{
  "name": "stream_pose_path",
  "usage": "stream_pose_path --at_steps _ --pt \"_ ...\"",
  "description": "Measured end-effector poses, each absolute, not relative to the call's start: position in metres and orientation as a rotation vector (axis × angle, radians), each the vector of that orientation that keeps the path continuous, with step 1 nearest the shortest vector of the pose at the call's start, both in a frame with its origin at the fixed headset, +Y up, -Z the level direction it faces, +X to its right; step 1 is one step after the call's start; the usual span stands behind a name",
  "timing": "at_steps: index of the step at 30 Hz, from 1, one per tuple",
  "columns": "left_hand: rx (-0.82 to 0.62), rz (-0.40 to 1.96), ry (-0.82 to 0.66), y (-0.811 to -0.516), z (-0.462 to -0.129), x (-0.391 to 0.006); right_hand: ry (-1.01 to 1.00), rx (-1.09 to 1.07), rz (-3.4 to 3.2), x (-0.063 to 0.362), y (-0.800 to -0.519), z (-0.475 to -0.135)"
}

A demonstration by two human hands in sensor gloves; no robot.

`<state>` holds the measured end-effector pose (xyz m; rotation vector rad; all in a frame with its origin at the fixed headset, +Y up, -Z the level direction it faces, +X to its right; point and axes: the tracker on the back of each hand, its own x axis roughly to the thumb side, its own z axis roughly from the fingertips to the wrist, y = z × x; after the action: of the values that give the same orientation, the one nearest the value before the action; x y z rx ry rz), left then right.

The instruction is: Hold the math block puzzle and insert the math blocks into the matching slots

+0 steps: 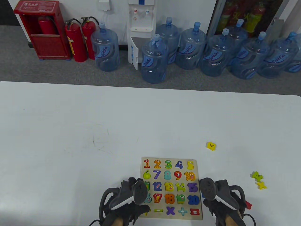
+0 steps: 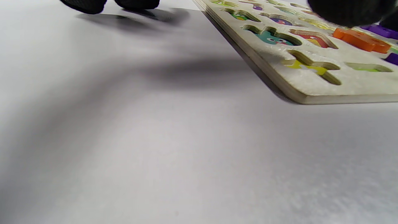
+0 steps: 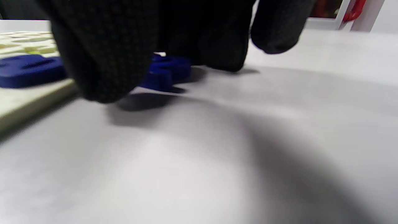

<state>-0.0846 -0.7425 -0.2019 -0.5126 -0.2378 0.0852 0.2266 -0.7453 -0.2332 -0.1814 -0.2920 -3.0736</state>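
Blue water jugs (image 1: 107, 49), a white dispenser (image 1: 140, 30) and red extinguishers (image 1: 75, 41) line the far wall behind a white table (image 1: 94, 131). Table view: wooden puzzle board (image 1: 171, 188) sits at the near edge, most number slots filled. Left hand (image 1: 128, 200) overlaps the board's near-left corner, right hand (image 1: 217, 197) just beside its right edge. Loose on the table to the right: a yellow block (image 1: 211, 145), well apart; a green block (image 1: 256, 175) touching another yellow one (image 1: 261, 185). Left wrist view: board corner (image 2: 311, 90) flat on the table, several slots open; two fingertips (image 2: 84, 4) touch down on the table left of the board; grip cannot be made out. Right wrist view, blurred: gloved fingers (image 3: 105, 56) curl down around a dark blue block (image 3: 164, 73) lying on the table just beside the board; contact looks like a pinch.
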Motion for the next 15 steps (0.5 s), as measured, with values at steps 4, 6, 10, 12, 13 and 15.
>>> stream_pose_path --at_steps 4,6,10,12,13,15 --pt "-0.513 0.084 -0.236 -0.7425 -0.2022 -0.0850 -0.228 -0.141 -3.128 0.2287 -0.7471 -0.2372" --pt "-0.514 0.084 -0.236 -0.7425 -0.2020 -0.0848 -0.184 -0.137 -3.114 0.2289 -0.7458 -0.2373" --pt "-0.513 0.083 -0.236 -0.7425 -0.2018 -0.0848 -0.156 -0.137 -3.090 0.2264 -0.7451 -0.2366" --pt "-0.512 0.084 -0.237 -0.7424 -0.2019 -0.0847 -0.134 -0.130 -3.074 0.2258 -0.7452 -0.2366" --pt "-0.512 0.084 -0.237 -0.7424 -0.2019 -0.0847 -0.127 -0.132 -3.071 0.2259 -0.7453 -0.2367" --pt "-0.510 0.085 -0.238 -0.7422 -0.2017 -0.0847 -0.117 -0.123 -3.067 0.2258 -0.7443 -0.2362"
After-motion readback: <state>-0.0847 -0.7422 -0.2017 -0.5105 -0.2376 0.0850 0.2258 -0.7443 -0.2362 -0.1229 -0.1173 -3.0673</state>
